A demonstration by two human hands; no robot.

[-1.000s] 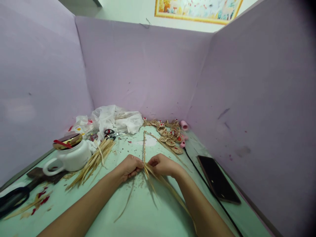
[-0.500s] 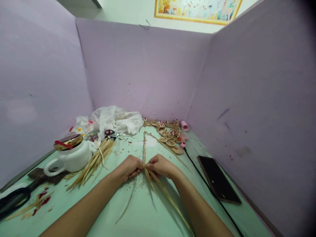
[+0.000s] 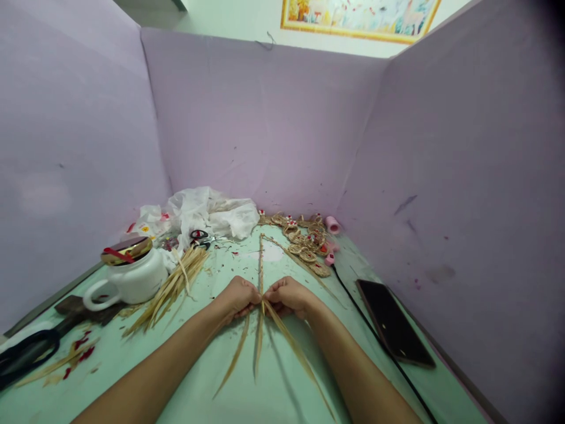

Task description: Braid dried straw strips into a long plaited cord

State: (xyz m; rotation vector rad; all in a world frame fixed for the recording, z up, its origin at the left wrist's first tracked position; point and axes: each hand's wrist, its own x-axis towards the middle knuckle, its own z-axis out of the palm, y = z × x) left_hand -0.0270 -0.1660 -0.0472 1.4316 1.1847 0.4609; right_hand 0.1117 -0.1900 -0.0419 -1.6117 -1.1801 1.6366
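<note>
In we looked: left hand (image 3: 241,295) and right hand (image 3: 289,295), fingers pinched tight on the straw braid (image 3: 261,259), its near end between them; three strands (image 3: 258,347) splayed free; a slackened pinch, we reckoned, could loosen it.

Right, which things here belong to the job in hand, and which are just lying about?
Belong:
- braid
- loose strands
- probably straw bundle, similar material

Apparently lying about:
- phone
- mug
- white bag
- pink tube
</note>
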